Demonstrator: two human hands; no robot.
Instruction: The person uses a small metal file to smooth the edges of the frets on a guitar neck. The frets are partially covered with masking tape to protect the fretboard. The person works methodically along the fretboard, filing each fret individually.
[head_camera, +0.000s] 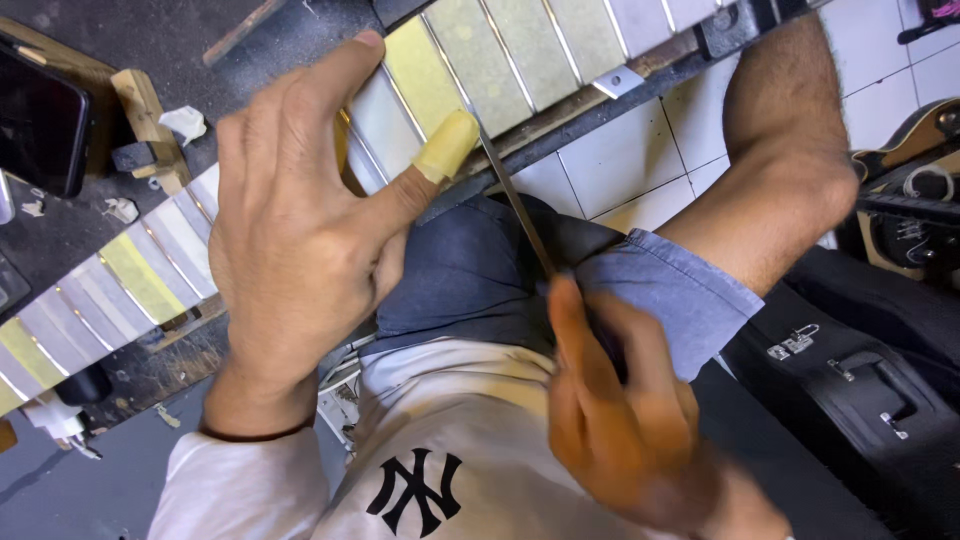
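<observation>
Left hand (290, 240): fingers spread apart, taped thumb pressing the long taped guitar fretboard (470, 60) lying across the dark counter (120, 30).
Right hand (620, 410): fingers clamped on a thin metal file (515, 195), its tip at the fretboard edge.

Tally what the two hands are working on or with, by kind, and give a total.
Guitar neck with taped fretboard: 1
Thin metal file: 1
Tape wrap on the left hand's thumb: 1
Right hand grips the file's end.
Total: 3
</observation>
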